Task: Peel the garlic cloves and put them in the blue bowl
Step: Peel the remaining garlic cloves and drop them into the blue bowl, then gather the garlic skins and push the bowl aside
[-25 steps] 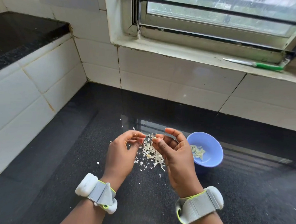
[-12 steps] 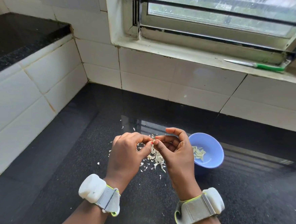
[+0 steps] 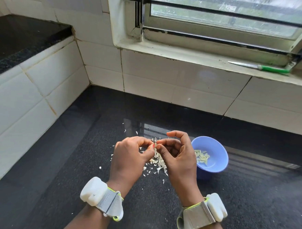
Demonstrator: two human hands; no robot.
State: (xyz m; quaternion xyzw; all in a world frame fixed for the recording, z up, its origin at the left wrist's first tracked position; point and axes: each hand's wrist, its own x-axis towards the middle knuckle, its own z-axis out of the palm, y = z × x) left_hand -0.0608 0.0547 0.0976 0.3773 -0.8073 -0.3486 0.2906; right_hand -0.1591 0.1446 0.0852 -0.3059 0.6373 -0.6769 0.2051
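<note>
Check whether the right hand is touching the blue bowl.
Cannot tell. In the head view the right hand overlaps the blue bowl's near rim, hiding any contact or gap.

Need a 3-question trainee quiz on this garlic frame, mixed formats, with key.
1. True or false: the blue bowl already holds peeled cloves.
2. Where does the green-handled knife lie? A) in the bowl B) on the window sill C) on the counter
3. Fill in: the left hand and right hand meet above a pile of garlic ____.

Key: 1 true; 2 B; 3 skins.
</note>
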